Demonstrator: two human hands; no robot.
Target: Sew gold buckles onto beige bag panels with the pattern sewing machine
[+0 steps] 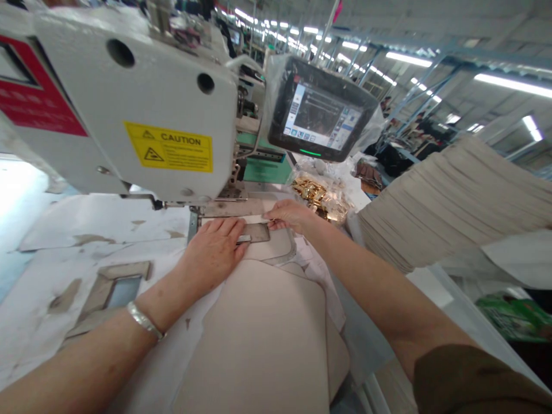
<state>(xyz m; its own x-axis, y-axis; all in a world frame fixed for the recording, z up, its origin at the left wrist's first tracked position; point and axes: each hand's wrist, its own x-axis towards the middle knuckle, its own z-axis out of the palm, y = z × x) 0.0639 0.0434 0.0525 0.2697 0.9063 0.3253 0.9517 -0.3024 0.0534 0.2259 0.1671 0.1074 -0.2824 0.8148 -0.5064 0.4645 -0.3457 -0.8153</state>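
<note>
While the left grip point(218, 250) lies flat, fingers outstretched and clamped on nothing, presumably to steady the pale strip point(254, 219) it touches, the right grip point(287, 215) pinches that strip's right end, apparently to keep it straight. Under both grips lies the beige panel point(282, 244); beyond them, the sewing machine point(164, 98) carries a yellow label point(170, 148) reading "CAUTION", its smaller lines too blurred to read.

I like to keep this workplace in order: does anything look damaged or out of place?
Yes: the white covering left of the left hand looks damaged. Brownish, ragged patches interrupt it, perhaps tears or stains.
</note>
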